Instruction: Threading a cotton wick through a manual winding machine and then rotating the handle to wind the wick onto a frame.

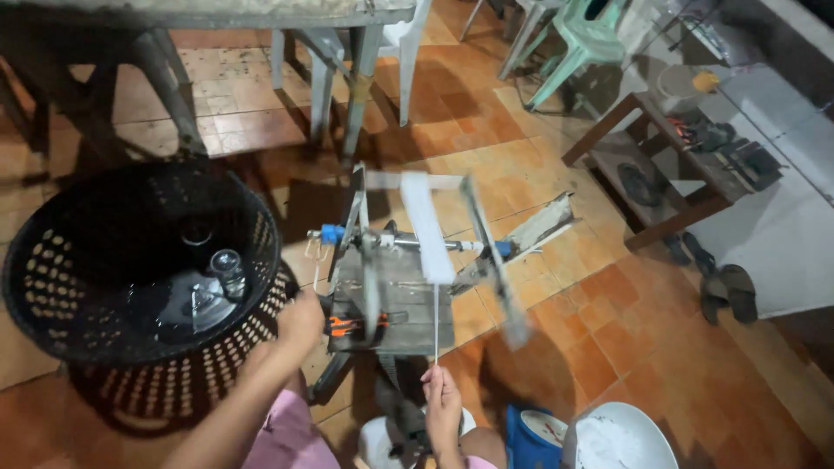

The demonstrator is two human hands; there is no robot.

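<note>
A small spinning reel (pixel 434 239) of grey and white slats turns on a metal axle above a dark wooden stand (pixel 395 308); its blades are blurred by motion. My left hand (pixel 300 323) grips something at the stand's left side, by a handle I cannot see clearly. My right hand (pixel 440 399) pinches a thin white thread (pixel 435 326) that runs straight up to the reel. A blue fitting (pixel 332 233) sits on the axle's left end.
A black perforated basket (pixel 52 260) with a small glass jar (pixel 228 271) stands at left. Table legs and plastic chairs (pixel 584 39) are behind. White bowl (pixel 618 439), blue scale (pixel 532 439), shoe rack (pixel 686 165) and sandals (pixel 728 291) at right.
</note>
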